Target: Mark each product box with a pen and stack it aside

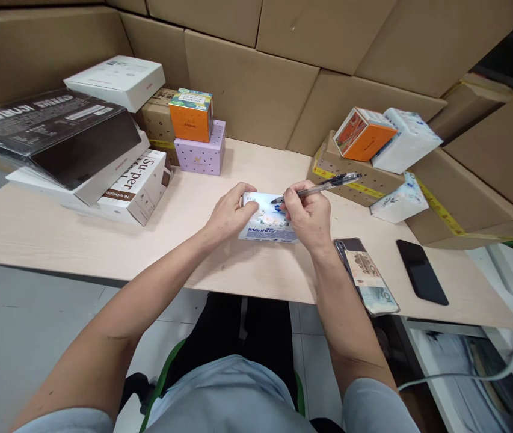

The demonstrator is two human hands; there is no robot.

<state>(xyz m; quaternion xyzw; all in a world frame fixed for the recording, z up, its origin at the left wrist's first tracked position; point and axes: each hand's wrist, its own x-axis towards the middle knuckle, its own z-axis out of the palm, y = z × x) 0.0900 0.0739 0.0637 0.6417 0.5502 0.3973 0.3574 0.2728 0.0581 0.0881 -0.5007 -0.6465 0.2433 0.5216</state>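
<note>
A white and pale blue tissue pack (267, 224) printed "Manhua" lies on the wooden table in front of me. My left hand (231, 211) grips its left end, with the thumb on top and the fingers round the far side. In my right hand (308, 211) is a clear-barrelled pen (328, 184), pinched between thumb and fingers, its dark tip pointing left over the top face of the pack. Whether the tip touches the pack I cannot tell. The right hand rests at the pack's right end and hides that corner.
White boxes (141, 189) and a dark box (58, 132) are stacked on the left. An orange box (192, 117) sits on a lilac box (201, 150) behind. Cartons (350, 174) with more packs stand right. A phone with banknotes (367, 273) and a black phone (421, 270) lie near the front edge.
</note>
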